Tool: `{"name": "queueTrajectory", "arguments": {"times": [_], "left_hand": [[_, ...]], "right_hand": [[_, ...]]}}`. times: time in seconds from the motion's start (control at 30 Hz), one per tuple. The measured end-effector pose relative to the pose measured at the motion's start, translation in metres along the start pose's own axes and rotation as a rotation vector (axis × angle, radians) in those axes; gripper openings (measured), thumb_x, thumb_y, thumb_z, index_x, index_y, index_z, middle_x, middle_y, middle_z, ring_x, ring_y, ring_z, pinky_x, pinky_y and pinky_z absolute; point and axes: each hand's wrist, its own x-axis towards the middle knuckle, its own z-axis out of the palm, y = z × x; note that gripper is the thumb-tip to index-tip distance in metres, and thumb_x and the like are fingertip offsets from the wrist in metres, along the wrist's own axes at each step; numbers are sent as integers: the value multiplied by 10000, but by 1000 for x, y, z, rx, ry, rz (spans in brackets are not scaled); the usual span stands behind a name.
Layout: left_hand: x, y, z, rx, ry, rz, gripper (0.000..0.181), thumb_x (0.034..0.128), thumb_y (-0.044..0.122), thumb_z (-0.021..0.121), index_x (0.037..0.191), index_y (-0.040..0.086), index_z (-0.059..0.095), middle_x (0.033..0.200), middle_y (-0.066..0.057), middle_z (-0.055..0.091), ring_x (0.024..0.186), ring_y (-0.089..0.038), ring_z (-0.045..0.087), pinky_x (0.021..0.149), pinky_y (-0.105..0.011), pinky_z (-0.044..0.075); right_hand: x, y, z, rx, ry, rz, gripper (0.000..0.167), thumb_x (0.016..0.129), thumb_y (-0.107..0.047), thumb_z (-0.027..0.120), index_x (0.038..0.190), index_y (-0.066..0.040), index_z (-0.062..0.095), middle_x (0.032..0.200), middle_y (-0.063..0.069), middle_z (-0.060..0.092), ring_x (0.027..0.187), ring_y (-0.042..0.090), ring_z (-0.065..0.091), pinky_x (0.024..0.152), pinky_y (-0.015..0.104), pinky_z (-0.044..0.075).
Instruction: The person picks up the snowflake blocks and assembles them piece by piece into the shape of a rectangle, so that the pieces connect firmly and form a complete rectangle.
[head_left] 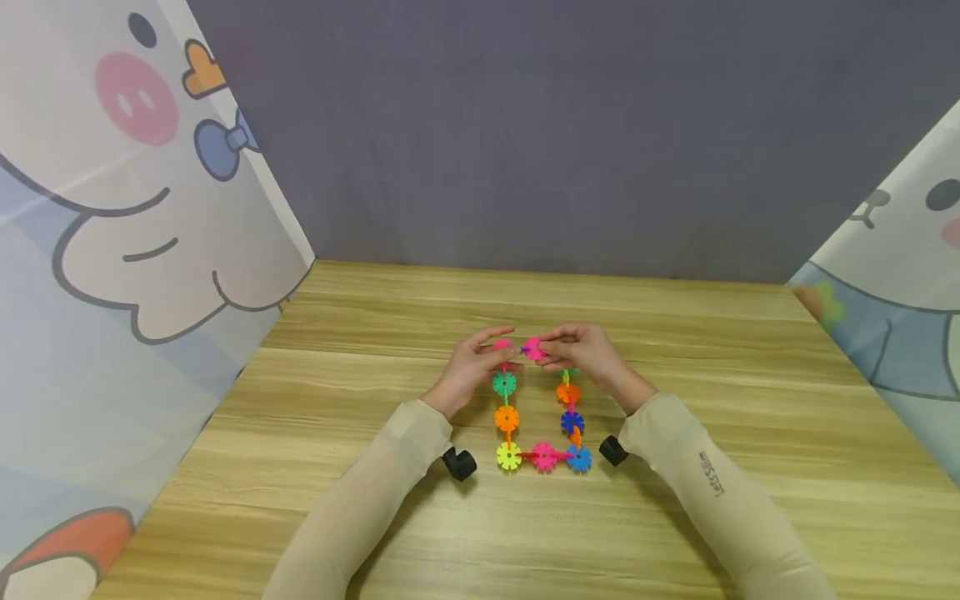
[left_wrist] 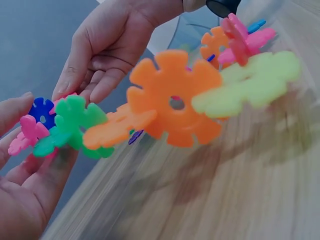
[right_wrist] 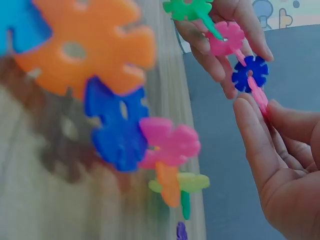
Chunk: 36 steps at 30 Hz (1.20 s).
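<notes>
My left hand point(head_left: 474, 365) pinches a pink notched flower disc point(head_left: 502, 344) at the far end of the left row of a linked chain. A dark blue disc point(right_wrist: 250, 73) slots into that pink disc and sits between the hands. Between thumb and fingers, my right hand point(head_left: 588, 354) holds another pink disc point(head_left: 533, 348), joined to the dark blue one. Below the left hand run a green disc point(head_left: 504, 383), an orange disc point(head_left: 507, 418) and a yellow-green disc point(head_left: 509, 456). In the right wrist view, the right-hand fingers point(right_wrist: 247, 120) press the pink disc edge-on.
The chain continues along the near side through a pink disc point(head_left: 544, 456) and a light blue disc point(head_left: 578, 457). Its right row holds a dark blue disc point(head_left: 572, 422) and an orange disc point(head_left: 567, 392). A purple disc point(right_wrist: 181, 231) shows too. A grey panel point(head_left: 525, 142) stands behind the wooden table point(head_left: 390, 333).
</notes>
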Motion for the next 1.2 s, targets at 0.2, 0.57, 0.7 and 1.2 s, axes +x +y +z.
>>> {"name": "queueTrajectory", "arguments": {"times": [0.2, 0.57, 0.7, 1.2], "left_hand": [[-1, 3, -1, 9, -5, 18, 491, 974, 75, 641, 1441, 22, 500, 1115, -176, 696, 922, -316, 723, 659, -266, 575], [-1, 3, -3, 11, -18, 30, 491, 971, 72, 640, 1441, 23, 503, 1003, -67, 743, 860, -220, 735, 575, -225, 528], [-1, 4, -3, 4, -20, 26, 490, 971, 73, 641, 1439, 23, 504, 990, -45, 742, 850, -191, 733, 587, -225, 525], [-2, 3, -4, 7, -10, 30, 506, 962, 69, 653, 1444, 33, 501, 1092, -132, 723, 862, -188, 729, 762, -301, 572]], "right_hand": [[3, -6, -8, 6, 9, 6, 368, 982, 1, 591, 1264, 223, 512, 898, 90, 736, 739, 176, 721, 803, 485, 562], [9, 3, -31, 11, 72, -43, 359, 957, 65, 592, 1246, 246, 478, 955, 226, 698, 760, 217, 716, 777, 439, 585], [11, 8, -38, -43, 106, -39, 379, 949, 54, 616, 1256, 234, 487, 936, 160, 702, 773, 201, 713, 767, 395, 591], [18, 21, -60, -338, 124, 92, 461, 863, 33, 728, 1281, 135, 562, 1170, 286, 582, 794, 173, 660, 734, 333, 593]]}}
